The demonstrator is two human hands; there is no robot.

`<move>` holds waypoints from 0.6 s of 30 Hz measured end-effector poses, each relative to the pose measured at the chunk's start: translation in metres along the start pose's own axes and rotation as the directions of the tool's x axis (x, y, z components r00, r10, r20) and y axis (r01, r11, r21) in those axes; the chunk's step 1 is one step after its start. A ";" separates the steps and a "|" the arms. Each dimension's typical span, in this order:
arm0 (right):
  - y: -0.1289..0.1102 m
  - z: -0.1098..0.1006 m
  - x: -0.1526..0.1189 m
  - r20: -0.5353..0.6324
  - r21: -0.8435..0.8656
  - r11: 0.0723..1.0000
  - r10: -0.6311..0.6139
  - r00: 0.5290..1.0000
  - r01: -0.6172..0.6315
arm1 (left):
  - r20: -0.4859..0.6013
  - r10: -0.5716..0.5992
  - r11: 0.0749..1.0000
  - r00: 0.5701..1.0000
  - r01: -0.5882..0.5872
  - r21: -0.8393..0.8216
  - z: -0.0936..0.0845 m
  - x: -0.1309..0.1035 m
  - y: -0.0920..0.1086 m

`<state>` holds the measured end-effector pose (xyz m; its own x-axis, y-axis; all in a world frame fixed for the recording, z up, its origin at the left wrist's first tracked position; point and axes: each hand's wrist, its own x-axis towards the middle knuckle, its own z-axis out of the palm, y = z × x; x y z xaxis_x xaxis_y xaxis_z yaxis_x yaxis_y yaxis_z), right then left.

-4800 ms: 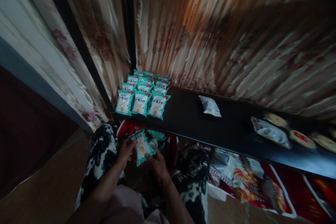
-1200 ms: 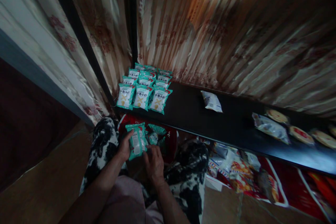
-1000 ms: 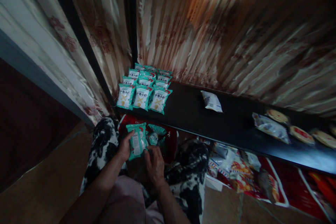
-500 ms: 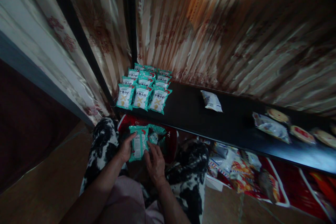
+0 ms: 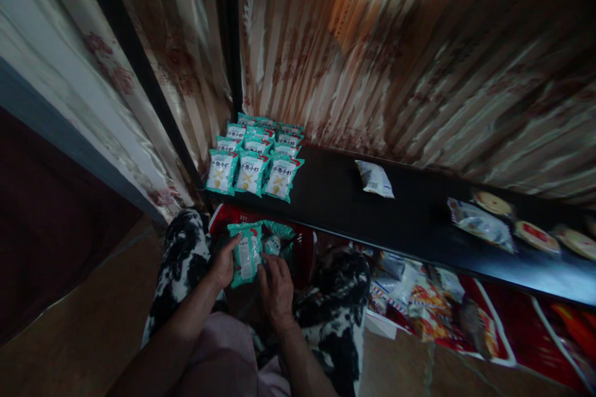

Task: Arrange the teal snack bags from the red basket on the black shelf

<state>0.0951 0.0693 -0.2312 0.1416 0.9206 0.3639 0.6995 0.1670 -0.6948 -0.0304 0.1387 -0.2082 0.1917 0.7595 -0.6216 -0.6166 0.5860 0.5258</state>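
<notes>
Gripping a teal snack packet [image 5: 246,255] by its left edge, thumb across the face, a person's left hand [image 5: 225,262] holds it over a red basket [image 5: 306,254], the printed panel too small to read. The right hand [image 5: 278,288] bends its fingers at the opposite edge; whether they grip cannot be told. On the black shelf [image 5: 335,189], front-row packets [image 5: 250,173] read "小鱼小虾"; lettering on a lone white packet [image 5: 374,178] is illegible.
</notes>
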 end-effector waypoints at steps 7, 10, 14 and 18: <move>-0.003 -0.002 0.002 -0.015 0.042 0.999 -0.018 1.000 0.018 | -0.062 0.002 1.000 0.998 -0.002 -0.005 0.008 -0.005 0.002; -0.002 -0.002 0.002 -0.005 0.051 0.999 -0.014 1.000 0.014 | -0.061 -0.003 1.000 0.998 0.003 -0.001 0.006 -0.004 0.001; 0.000 0.000 0.001 0.001 0.034 0.999 -0.003 1.000 0.003 | -0.040 0.016 1.000 0.999 -0.016 -0.004 0.004 -0.002 0.000; 0.001 0.001 0.001 -0.011 0.032 0.999 -0.004 1.000 0.004 | 0.012 -0.002 1.000 1.000 0.002 -0.009 0.006 -0.004 0.001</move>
<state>0.0950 0.0703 -0.2318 0.1465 0.9160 0.3735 0.6777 0.1821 -0.7124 -0.0274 0.1385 -0.2019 0.2015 0.7618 -0.6156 -0.6229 0.5847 0.5197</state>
